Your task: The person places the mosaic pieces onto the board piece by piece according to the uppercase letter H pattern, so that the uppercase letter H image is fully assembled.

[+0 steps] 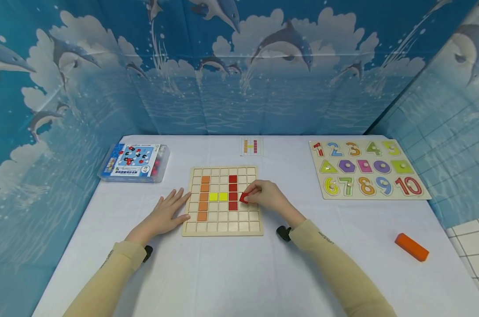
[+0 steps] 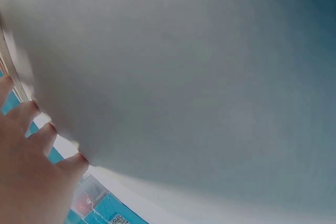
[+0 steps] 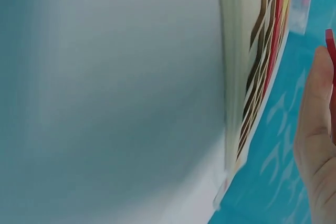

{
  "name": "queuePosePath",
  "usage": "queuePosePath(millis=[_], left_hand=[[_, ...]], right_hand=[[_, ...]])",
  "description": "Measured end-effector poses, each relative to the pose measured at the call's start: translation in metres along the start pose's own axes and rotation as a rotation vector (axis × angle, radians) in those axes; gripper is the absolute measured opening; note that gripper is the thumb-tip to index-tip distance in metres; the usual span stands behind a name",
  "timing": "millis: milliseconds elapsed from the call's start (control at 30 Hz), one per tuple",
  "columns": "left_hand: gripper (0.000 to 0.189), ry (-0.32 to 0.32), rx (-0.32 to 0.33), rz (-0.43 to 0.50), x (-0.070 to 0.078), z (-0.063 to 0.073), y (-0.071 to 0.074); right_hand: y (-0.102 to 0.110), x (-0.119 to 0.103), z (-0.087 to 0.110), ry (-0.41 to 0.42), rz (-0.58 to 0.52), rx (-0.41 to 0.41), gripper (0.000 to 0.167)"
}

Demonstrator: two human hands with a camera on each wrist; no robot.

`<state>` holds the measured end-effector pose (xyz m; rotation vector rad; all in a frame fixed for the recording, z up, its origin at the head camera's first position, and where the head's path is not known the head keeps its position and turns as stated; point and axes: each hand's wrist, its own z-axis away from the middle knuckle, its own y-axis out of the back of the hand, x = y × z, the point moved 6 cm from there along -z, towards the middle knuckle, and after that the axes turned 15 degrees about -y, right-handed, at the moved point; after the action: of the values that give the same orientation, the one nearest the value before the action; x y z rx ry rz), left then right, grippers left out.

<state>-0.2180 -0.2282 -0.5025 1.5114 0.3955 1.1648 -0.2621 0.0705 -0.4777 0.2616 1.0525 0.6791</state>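
Observation:
A wooden grid board (image 1: 222,227) lies on the white table between the hands. On it are a column of orange tiles (image 1: 204,197), two yellow tiles (image 1: 218,197) side by side, and a column of red tiles (image 1: 233,196). My right hand (image 1: 268,196) pinches one more red tile (image 1: 244,198), tilted, over the cells just right of the red column. The same tile (image 3: 332,77) shows at the edge of the right wrist view. With fingers spread, my left hand (image 1: 165,216) touches the board's left edge; its fingertips (image 2: 80,162) also appear in the left wrist view.
Behind the board lies a small pattern card (image 1: 252,146) printed with a similar design. A clear plastic box (image 1: 134,163) with a blue label stands at the back left. To the right are a number-and-shape puzzle board (image 1: 366,167) and, nearer, an orange-red bar (image 1: 411,247).

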Motion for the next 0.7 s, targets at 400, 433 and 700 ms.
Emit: queuePosePath(millis=[400, 433, 700], left_hand=[[0.073, -0.001, -0.001, 0.002, -0.001, -0.001, 0.000], [0.073, -0.001, -0.002, 0.002, 0.000, -0.001, 0.000], [0.073, 0.001, -0.004, -0.003, -0.002, -0.001, -0.001]], right_hand=[[-0.035, -0.009, 0.011, 0.072, 0.111, -0.060, 0.010], [-0.037, -0.009, 0.010, 0.077, 0.122, -0.063, 0.010], [-0.047, -0.014, 0.011, 0.151, 0.229, -0.051, 0.012]])
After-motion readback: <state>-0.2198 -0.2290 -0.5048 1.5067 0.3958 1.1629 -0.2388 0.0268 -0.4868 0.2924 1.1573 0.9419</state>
